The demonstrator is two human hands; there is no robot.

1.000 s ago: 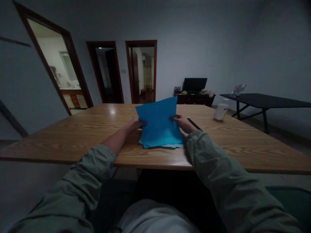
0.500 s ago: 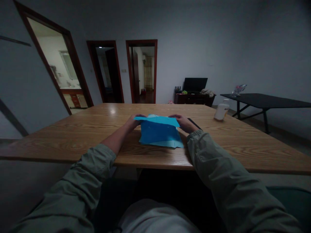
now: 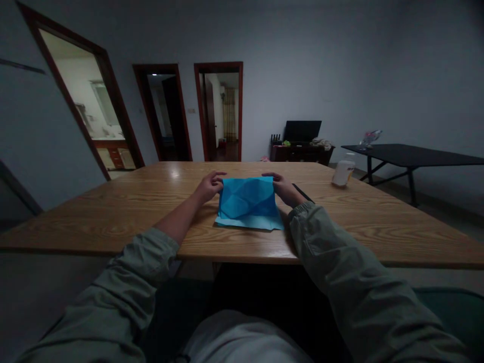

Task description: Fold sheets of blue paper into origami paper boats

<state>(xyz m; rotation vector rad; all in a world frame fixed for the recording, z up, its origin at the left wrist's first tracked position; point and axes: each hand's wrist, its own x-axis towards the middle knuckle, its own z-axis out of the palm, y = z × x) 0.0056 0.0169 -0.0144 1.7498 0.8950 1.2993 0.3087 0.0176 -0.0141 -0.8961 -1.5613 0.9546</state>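
A creased blue sheet of paper (image 3: pixel 247 199) stands raised off the wooden table (image 3: pixel 143 222), its lower part lying toward me. Along its near bottom edge shows a lighter blue strip (image 3: pixel 251 222). My left hand (image 3: pixel 209 185) pinches the paper's upper left corner, with the index finger stretched over the top. At the upper right corner my right hand (image 3: pixel 283 188) grips the same paper, its fingertips partly behind the sheet. Just beyond my right wrist lies a dark flat object (image 3: pixel 302 192), mostly covered by the hand and sleeve.
A white bottle (image 3: pixel 343 171) stands on the table at the right. Farther off are a black table (image 3: pixel 412 155) with a clear plastic item (image 3: pixel 369 138) on it, and a dark cabinet (image 3: pixel 302 152) bearing a screen (image 3: pixel 302 131). The table's front edge runs close to me.
The top flap of the paper, folded toward me before, now stands up and shows its creased face. Both hands have shifted slightly at the upper corners.
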